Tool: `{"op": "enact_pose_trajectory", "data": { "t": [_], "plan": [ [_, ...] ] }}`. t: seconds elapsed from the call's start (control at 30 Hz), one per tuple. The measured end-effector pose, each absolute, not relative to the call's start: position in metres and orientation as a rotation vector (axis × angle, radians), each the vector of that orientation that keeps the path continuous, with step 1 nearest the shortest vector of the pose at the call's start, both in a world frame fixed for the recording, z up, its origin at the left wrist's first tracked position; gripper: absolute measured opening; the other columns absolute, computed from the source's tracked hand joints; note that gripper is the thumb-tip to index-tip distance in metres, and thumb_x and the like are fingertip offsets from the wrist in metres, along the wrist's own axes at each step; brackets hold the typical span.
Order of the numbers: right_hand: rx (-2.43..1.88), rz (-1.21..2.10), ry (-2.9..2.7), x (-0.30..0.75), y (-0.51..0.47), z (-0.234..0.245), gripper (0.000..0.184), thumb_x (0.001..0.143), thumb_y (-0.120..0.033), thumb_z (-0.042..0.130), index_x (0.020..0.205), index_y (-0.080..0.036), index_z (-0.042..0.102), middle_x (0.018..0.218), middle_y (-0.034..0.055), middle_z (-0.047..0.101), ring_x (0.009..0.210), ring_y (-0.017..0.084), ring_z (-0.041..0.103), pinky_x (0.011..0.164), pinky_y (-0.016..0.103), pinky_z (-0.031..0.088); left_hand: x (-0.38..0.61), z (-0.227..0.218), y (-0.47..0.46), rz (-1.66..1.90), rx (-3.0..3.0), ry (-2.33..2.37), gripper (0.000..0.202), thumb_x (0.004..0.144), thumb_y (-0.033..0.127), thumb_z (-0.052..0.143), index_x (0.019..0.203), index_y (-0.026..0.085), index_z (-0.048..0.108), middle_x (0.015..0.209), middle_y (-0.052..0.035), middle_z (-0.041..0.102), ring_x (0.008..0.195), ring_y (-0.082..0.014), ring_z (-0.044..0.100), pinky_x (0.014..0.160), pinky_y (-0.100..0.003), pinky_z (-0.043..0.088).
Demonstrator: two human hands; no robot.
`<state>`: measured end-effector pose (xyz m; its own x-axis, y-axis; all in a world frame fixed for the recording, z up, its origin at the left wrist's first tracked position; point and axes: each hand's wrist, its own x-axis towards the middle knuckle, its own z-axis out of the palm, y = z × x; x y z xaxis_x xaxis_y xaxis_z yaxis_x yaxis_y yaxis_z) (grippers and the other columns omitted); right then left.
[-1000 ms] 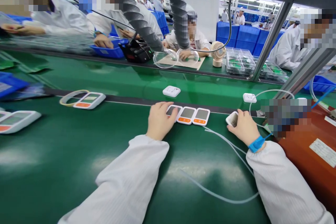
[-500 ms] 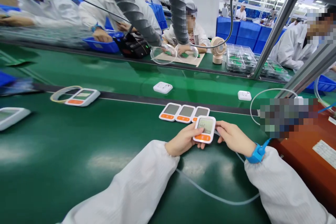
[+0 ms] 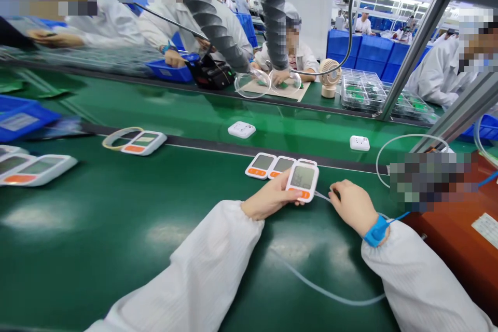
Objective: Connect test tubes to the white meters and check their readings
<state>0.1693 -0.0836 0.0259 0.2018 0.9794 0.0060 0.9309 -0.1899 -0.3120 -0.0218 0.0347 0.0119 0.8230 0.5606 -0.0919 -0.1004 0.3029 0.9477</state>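
Observation:
My left hand [image 3: 269, 201] grips the lower edge of a white monitor unit with a grey screen and an orange button [image 3: 302, 180], held tilted above the green bench. My right hand [image 3: 352, 206], wearing a blue wrist strap, is curled on the clear air tube [image 3: 322, 197] that leads into the unit's right side. Just behind it, a row of matching units [image 3: 271, 165] lies flat at the edge of the conveyor.
The tube trails on over the bench [image 3: 327, 293]. More units lie at the left [image 3: 37, 169] and by a yellow ring [image 3: 143, 142]. Two white sockets [image 3: 241, 129] sit on the belt. An orange-brown case [image 3: 462, 241] stands at the right. Other workers sit across the line.
A second ago my left hand rested on the row of units and my right on a unit at the right. Both then met on one unit. Now my right hand has slid off onto the tube.

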Motion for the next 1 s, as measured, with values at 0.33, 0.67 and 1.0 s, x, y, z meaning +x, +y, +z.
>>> {"op": "enact_pose_trajectory", "data": {
  "t": [0.33, 0.67, 1.0],
  "plan": [
    [-2.237, 0.159, -2.007, 0.170, -0.085, 0.013, 0.042, 0.097, -0.036, 0.057, 0.132, -0.012, 0.058, 0.122, 0.0158, 0.061, 0.109, 0.032, 0.056, 0.089, 0.043, 0.050, -0.067, 0.003, 0.114, 1.207, 1.119, 1.042, 0.053, 0.061, 0.031, 0.077, 0.110, 0.014, 0.062, 0.089, -0.0049, 0.068, 0.064, -0.0132, 0.061, 0.058, -0.024, 0.048],
    [-1.944, 0.248, -2.076, 0.144, -0.103, -0.016, 0.039, 0.093, -0.027, 0.063, 0.130, -0.017, 0.058, 0.114, 0.0119, 0.058, 0.104, 0.027, 0.057, 0.092, 0.041, 0.049, -0.116, -0.021, 0.153, 1.070, 1.635, 1.703, 0.031, 0.071, 0.044, 0.064, 0.078, 0.016, 0.075, 0.081, -0.0110, 0.071, 0.096, -0.0325, 0.064, 0.088, -0.038, 0.047],
    [-1.853, 0.311, -1.966, 0.146, -0.118, -0.023, 0.025, 0.092, -0.020, 0.061, 0.116, -0.022, 0.064, 0.114, 0.0090, 0.061, 0.104, 0.026, 0.057, 0.090, 0.040, 0.046, -0.074, -0.017, 0.122, 0.466, 2.485, 1.605, 0.069, 0.084, 0.066, 0.049, 0.144, 0.032, 0.048, 0.156, -0.0146, 0.034, 0.144, -0.0452, 0.022, 0.111, -0.067, 0.018]
  ]
}}
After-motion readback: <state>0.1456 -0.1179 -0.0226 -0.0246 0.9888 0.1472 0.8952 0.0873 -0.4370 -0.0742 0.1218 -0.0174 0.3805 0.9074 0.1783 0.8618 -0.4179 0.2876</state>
